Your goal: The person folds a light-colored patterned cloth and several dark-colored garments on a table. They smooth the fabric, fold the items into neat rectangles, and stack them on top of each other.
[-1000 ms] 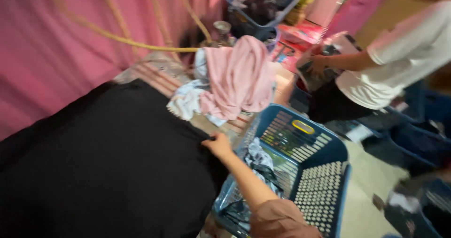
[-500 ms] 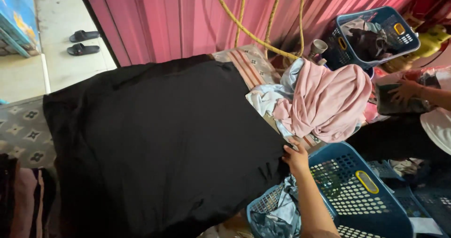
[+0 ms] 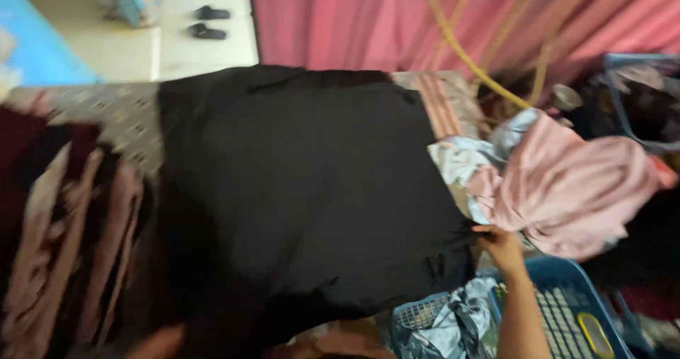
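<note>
Head view, black cloth (image 3: 297, 203): it is lying spread flat over a patterned mat (image 3: 106, 118), covering most of the surface, its right edge reaching the pile of clothes.
Head view, right hand (image 3: 501, 245): it is grasping the black cloth at its lower right corner, fingers closing on the hem, forearm coming up from the bottom edge.
Head view, left hand (image 3: 157, 343): it is showing only as a blur at the bottom edge, near the cloth's lower left; I cannot tell its grip.
Head view, surroundings: a pink garment (image 3: 574, 189) is lying heaped just right of the cloth; a blue laundry basket (image 3: 567, 309) is sitting below the right hand; a pink curtain (image 3: 397, 19) is hanging behind; two sandals (image 3: 205, 20) are sitting on the floor well apart.
</note>
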